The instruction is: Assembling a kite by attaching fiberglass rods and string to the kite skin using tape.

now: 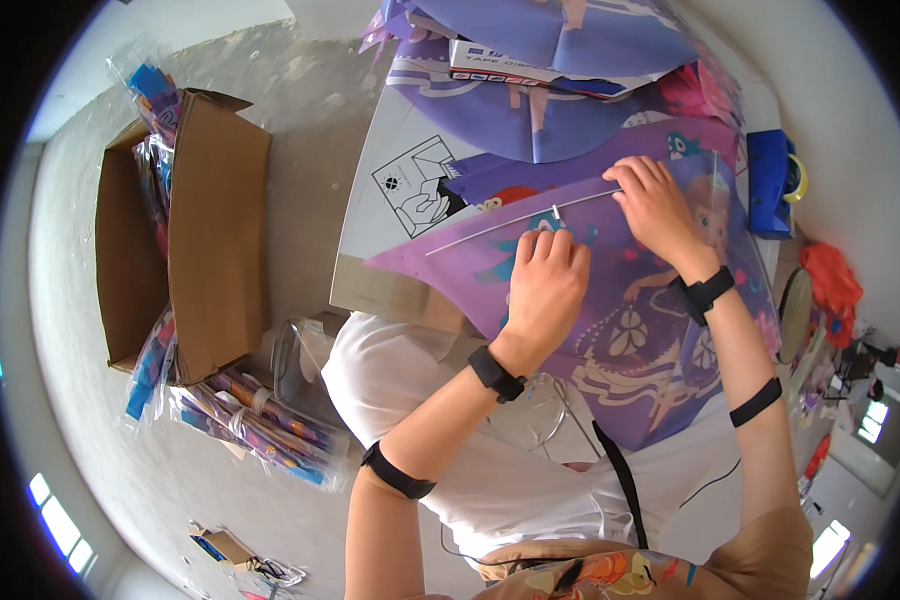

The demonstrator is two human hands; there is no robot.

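Note:
A purple printed sheet of thin material, like a kite sail (660, 320), lies over the table's edge and hangs toward my lap. A thin white rod (480, 234) runs slantwise along its upper part, with a short white piece (557, 212) standing out near the middle. My left hand (550, 285) rests on the sheet just below that piece, fingers curled together; what they grip is hidden. At the rod's right end, my right hand (660, 208) has its thumb and fingers closed on it. Black bands circle both wrists and forearms.
More purple printed sheets (470, 115) and a long white box (530, 70) lie on the table's far side. A blue tape dispenser (767, 185) sits at the right edge. On the floor to the left stand an open cardboard box (220, 240) and plastic-wrapped bundles (255, 425).

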